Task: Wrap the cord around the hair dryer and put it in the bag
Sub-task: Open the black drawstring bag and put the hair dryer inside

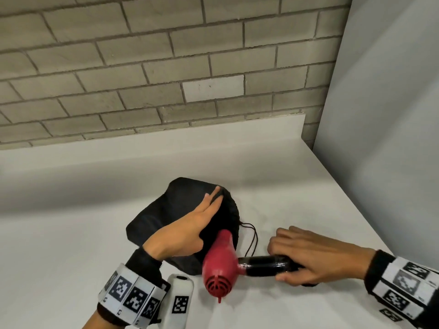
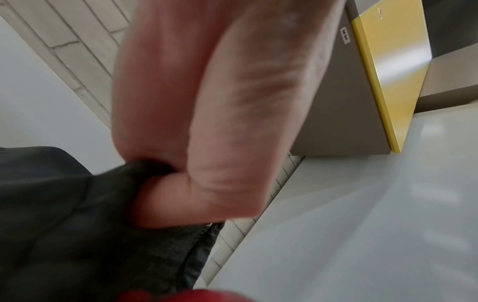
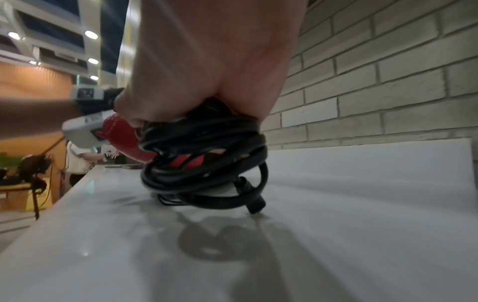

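A black drawstring bag (image 1: 164, 217) lies in the middle of the white table. My left hand (image 1: 187, 231) holds its mouth open, fingers flat on top and thumb hooked under the fabric rim (image 2: 134, 169). The red hair dryer (image 1: 219, 264) lies on its side with its nozzle inside the bag's mouth and its rear grille towards me. Its handle, wound with the black cord (image 1: 261, 267), sticks out to the right, and my right hand (image 1: 311, 257) grips it. In the right wrist view the cord coils (image 3: 207, 147) sit under my palm and the plug (image 3: 254, 204) hangs touching the table.
The bag's thin drawstring (image 1: 251, 238) loops on the table (image 1: 308, 198) beside the dryer. A brick wall (image 1: 142, 67) runs along the back and a grey panel (image 1: 392, 115) stands at the right. A person (image 3: 77, 159) stands far off beyond the table's left end.
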The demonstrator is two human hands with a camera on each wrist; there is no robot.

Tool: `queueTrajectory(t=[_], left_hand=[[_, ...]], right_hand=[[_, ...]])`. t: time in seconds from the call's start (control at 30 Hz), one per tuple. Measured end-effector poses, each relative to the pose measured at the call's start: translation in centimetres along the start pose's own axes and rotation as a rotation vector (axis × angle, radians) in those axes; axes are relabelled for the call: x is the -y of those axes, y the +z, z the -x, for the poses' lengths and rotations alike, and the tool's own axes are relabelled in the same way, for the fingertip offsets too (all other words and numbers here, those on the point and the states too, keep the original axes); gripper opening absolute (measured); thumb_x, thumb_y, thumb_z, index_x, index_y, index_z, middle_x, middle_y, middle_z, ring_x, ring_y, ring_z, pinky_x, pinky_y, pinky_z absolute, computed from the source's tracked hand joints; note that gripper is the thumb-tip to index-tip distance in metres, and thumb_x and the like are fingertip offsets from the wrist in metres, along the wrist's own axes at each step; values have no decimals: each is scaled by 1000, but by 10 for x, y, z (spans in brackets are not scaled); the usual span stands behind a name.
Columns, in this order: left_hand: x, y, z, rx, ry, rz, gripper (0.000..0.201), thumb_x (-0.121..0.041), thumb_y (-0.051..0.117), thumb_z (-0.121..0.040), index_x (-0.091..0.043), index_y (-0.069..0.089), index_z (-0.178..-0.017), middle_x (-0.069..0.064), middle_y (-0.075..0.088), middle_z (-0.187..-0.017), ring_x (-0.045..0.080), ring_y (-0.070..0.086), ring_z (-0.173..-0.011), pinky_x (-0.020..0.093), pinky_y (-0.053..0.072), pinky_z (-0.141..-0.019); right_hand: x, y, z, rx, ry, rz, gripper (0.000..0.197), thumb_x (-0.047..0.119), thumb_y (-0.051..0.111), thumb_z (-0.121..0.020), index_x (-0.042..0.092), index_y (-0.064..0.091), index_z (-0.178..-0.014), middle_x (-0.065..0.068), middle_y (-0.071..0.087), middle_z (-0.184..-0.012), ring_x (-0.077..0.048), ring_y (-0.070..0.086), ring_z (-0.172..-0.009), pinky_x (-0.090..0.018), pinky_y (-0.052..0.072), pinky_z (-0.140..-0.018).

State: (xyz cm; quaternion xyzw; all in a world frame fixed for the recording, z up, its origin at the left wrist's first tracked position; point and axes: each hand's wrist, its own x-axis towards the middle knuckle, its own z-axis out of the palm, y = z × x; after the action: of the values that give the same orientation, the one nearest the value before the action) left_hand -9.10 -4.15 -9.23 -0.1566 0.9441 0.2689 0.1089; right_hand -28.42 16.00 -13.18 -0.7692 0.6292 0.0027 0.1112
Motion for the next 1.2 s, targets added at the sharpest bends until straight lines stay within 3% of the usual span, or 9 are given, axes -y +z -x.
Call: queueTrajectory(t=[0.27, 0.37, 0.53, 0.67, 0.77, 0.87, 1.03, 1.13, 1.2], left_hand=[[-35, 15, 5, 49, -27, 34, 82, 13, 36, -79, -16, 4, -148, -5, -29, -153, 17, -7, -145, 28, 21, -113], [-46, 26, -5, 16, -9, 44, 83, 13, 36, -79, -12, -2, -148, 1, -26, -155, 17, -15, -143, 36, 6, -118], [-57, 31, -32, -39, -33, 52, 90, 15, 38, -75, -8, -12, -146, 7, -24, -155, 20, -23, -141, 41, -4, -117], [-72, 25, -44, -98, -95, 201, 88, 17, 36, -72, -13, 2, -147, 16, -4, -158, 32, -7, -144, 47, 8, -117], [-72, 23, -47, -128, -115, 301, 86, 16, 39, -72, -22, 6, -143, 19, 28, -146, 45, 26, -134, 49, 30, -109], [-66, 18, -47, -74, -144, 285, 92, 11, 40, -78, -23, -11, -147, 22, 31, -147, 45, 33, -130, 35, 40, -95], [-67, 5, -50, -51, -152, 257, 90, 7, 38, -84, -19, -23, -144, 31, 22, -148, 42, 39, -126, 33, 40, -97], [-67, -1, -56, -50, -121, 214, 89, 3, 40, -87, -18, -26, -142, 31, 26, -147, 23, 59, -86, 12, 42, -62], [-66, -6, -56, -36, -157, 206, 85, 0, 39, -89, -17, -24, -144, 25, 22, -152, 20, 58, -94, 12, 40, -71]], right_hand=[[-21, -2, -38, -152, 143, 144, 44, 62, 26, -90, 23, 45, -99, 8, 52, -97, -14, 40, -87, -25, 28, -75], [-14, 1, -48, -167, 193, 137, 50, 62, 25, -88, 20, 47, -105, 5, 55, -104, -16, 45, -94, -25, 29, -75], [5, 9, -64, -173, 105, 156, 73, 59, 16, -78, 13, 48, -126, -5, 56, -124, -24, 51, -107, -35, 42, -84], [15, 17, -76, -124, 42, 75, 76, 50, 30, -75, 11, 41, -139, -12, 50, -141, -28, 53, -120, -38, 47, -96], [16, 14, -83, -78, 74, 55, 57, 38, 47, -84, 8, 49, -133, -15, 57, -132, -31, 54, -119, -40, 45, -98], [14, 9, -90, 14, 62, 198, 49, 38, 48, -87, 9, 56, -125, -15, 60, -127, -33, 48, -125, -44, 42, -101], [20, 12, -96, 55, 29, 418, 21, 39, 66, -68, 26, 67, -52, 8, 65, -52, -13, 65, -59, -25, 58, -64], [19, 31, -108, -54, 14, 488, 38, 8, 45, -76, 27, 69, -55, 11, 66, -54, -7, 65, -60, -20, 56, -63], [19, 22, -113, -61, 48, 449, 32, 15, 50, -76, 30, 71, -57, 14, 66, -55, -2, 64, -61, -15, 54, -65]])
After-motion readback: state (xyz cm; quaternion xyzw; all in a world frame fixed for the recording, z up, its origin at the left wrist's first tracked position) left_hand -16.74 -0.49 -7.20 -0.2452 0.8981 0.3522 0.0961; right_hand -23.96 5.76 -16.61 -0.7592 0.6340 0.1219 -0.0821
